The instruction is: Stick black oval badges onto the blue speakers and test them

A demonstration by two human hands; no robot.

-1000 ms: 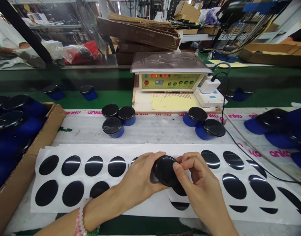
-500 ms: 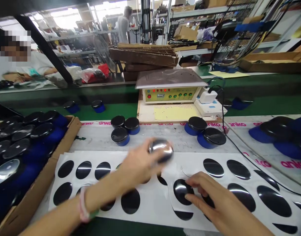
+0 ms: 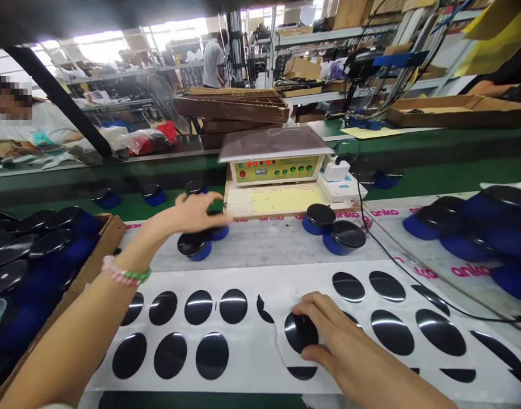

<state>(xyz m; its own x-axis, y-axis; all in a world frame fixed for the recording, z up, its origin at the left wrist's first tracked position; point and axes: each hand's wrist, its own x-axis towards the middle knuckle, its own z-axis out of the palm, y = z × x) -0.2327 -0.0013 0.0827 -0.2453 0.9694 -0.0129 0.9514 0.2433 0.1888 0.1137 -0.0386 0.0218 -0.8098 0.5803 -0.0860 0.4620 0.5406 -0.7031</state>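
My left hand (image 3: pixel 196 213) is stretched out over a group of small blue pots with glossy black tops, its fingers apart and nothing gripped. One pot (image 3: pixel 194 245) stands just below the hand, another pot (image 3: pixel 219 232) is partly covered by the fingers, and a third pot (image 3: pixel 196 187) is on the green surface just beyond. Thumb and fingers of my right hand (image 3: pixel 324 335) curl round the right side of a shiny black disc (image 3: pixel 300 334) on the white sheet (image 3: pixel 256 358). Whether that disc is flat or the top of something is unclear.
More black circles (image 3: pixel 212 356) cover the sheet. A carton (image 3: pixel 111 227) of blue pots is at left; pots (image 3: pixel 343 237) stand at centre right and are heaped far right. A control box (image 3: pixel 277 167) sits behind. A black cable (image 3: pixel 396 258) crosses the right side. Other people are beyond.
My left hand has moved left and away from me; the shiny dark-topped object it held is out of it. A pot now shows on the green surface beyond it. My right hand stays at the disc.
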